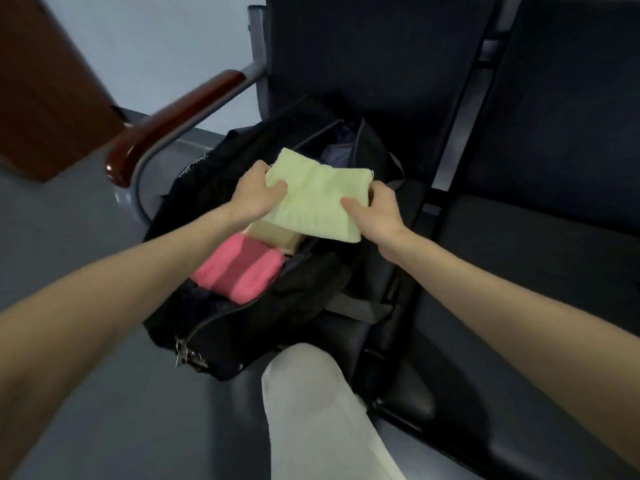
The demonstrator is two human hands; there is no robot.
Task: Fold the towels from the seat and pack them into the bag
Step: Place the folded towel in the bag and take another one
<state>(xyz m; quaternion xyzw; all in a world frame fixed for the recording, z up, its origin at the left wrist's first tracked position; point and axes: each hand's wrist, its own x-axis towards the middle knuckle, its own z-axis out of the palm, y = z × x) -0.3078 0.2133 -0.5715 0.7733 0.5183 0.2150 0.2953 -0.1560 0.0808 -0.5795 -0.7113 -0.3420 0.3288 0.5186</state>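
While over bag (242, 327) | towel (318, 199) between left hand (258, 195), right hand (375, 209)

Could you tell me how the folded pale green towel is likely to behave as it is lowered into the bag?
The folded pale green towel probably flops: it sags between the left hand and right hand gripping its sides. It looks light, held by fingertips. It may unfold if released carelessly above the open black duffel bag.
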